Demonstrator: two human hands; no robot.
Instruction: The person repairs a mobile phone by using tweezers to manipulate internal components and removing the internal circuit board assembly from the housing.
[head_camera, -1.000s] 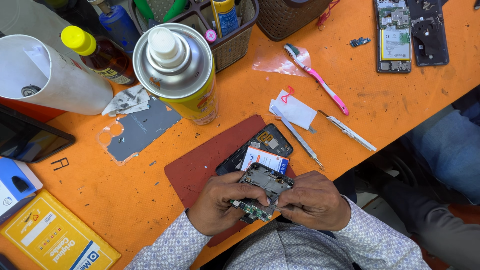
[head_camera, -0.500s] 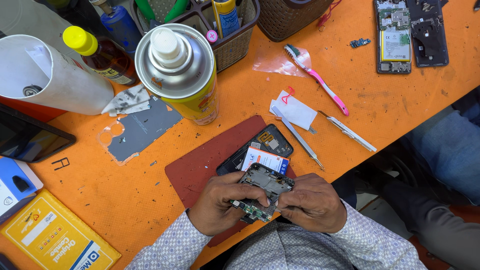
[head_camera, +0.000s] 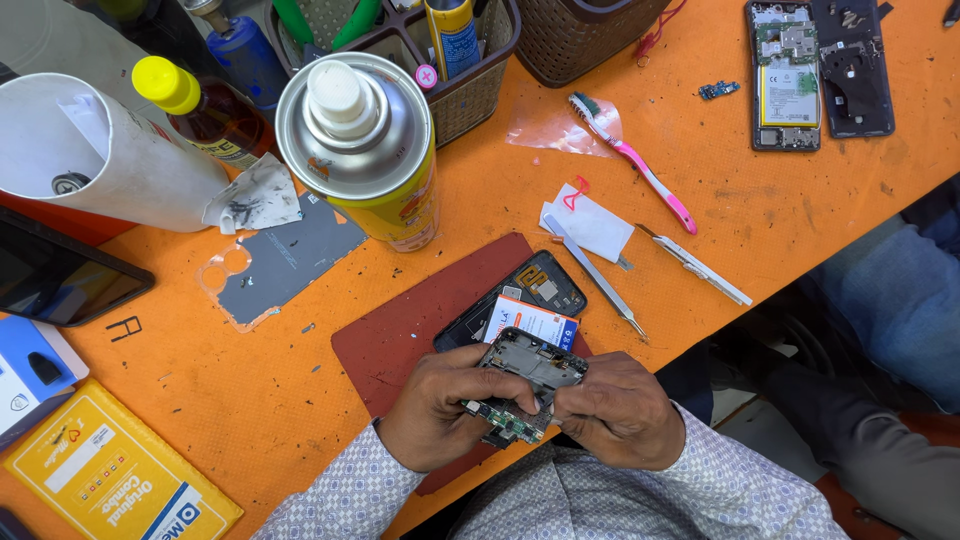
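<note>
Both my hands hold one opened phone body (head_camera: 527, 365) with its green circuit board showing, just above the near edge of the orange table (head_camera: 780, 230). My left hand (head_camera: 440, 405) grips its left side and lower end. My right hand (head_camera: 615, 410) pinches its right side, fingers curled. Beneath the phone lies a dark red work mat (head_camera: 400, 335). On the mat rests a black phone back shell (head_camera: 535, 283) with a white and blue battery (head_camera: 530, 322) on top.
A large spray can (head_camera: 360, 150) stands behind the mat. Tweezers (head_camera: 592, 272), a metal pry tool (head_camera: 695, 265), a pink toothbrush (head_camera: 640, 170), a grey back cover (head_camera: 285, 260), another opened phone (head_camera: 785, 75), tool baskets (head_camera: 450, 60) and a yellow box (head_camera: 110, 480) lie around.
</note>
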